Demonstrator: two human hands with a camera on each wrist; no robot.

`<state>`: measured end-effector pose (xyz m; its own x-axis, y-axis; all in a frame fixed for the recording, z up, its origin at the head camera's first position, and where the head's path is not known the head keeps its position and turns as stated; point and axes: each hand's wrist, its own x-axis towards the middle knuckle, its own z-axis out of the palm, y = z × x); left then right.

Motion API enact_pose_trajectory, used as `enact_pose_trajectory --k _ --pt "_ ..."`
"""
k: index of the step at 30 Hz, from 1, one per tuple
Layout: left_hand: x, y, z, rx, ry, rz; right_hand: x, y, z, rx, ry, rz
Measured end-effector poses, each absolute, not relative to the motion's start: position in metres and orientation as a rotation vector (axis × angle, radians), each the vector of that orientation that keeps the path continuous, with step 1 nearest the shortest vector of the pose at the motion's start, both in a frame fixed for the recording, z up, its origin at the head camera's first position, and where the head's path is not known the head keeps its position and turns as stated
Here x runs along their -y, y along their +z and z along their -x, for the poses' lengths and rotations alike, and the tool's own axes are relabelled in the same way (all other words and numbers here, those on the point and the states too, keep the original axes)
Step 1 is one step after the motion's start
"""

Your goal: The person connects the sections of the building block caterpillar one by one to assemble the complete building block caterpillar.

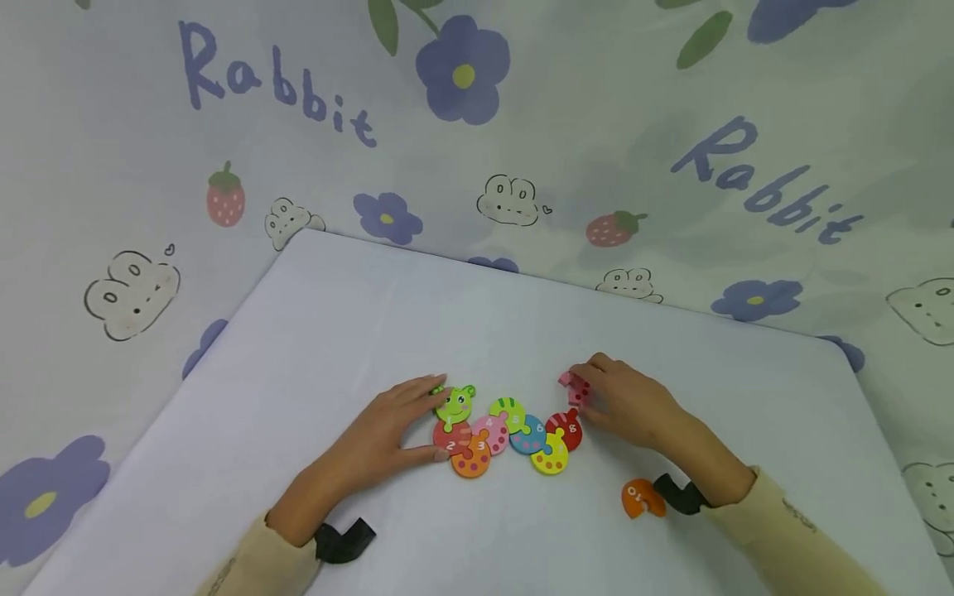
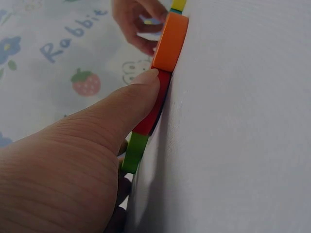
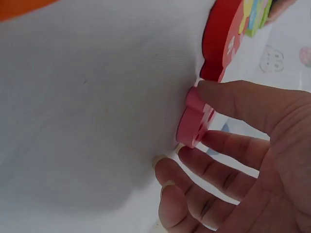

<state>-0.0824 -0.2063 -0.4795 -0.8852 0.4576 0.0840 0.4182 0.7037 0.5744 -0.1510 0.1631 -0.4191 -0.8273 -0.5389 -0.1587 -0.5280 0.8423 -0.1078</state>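
Note:
A row of joined, numbered caterpillar puzzle pieces (image 1: pixel 471 462) lies on the white table, with a smiling green head piece (image 1: pixel 456 407) at its left end. My left hand (image 1: pixel 383 426) rests at that end. Its thumb touches the edge of the red piece (image 2: pixel 154 109) marked 2, while its straight fingers reach the green head. At the other end, my right hand (image 1: pixel 633 401) pinches a pink puzzle piece (image 3: pixel 194 119) between thumb and fingers. The pink piece is close to the dark red piece (image 1: pixel 568 429) marked 8; the head view does not show whether they interlock.
A loose orange piece (image 1: pixel 641 498) lies near the right wrist, beside a black strap end (image 1: pixel 680 497). Another black strap end (image 1: pixel 344 542) hangs at the left cuff. Behind the white table (image 1: pixel 387 306) hangs a cloth printed with rabbits and flowers (image 1: pixel 462 74).

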Motion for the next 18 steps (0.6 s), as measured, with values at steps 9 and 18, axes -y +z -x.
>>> enact_pose_trajectory --k 9,18 --pt "0.207 -0.479 0.081 -2.835 0.967 -0.745 -0.170 -0.426 0.151 -2.878 -0.170 0.736" --pt "0.208 -0.476 0.078 -2.825 0.968 -0.737 -0.186 -0.428 0.143 -2.845 -0.327 0.720"
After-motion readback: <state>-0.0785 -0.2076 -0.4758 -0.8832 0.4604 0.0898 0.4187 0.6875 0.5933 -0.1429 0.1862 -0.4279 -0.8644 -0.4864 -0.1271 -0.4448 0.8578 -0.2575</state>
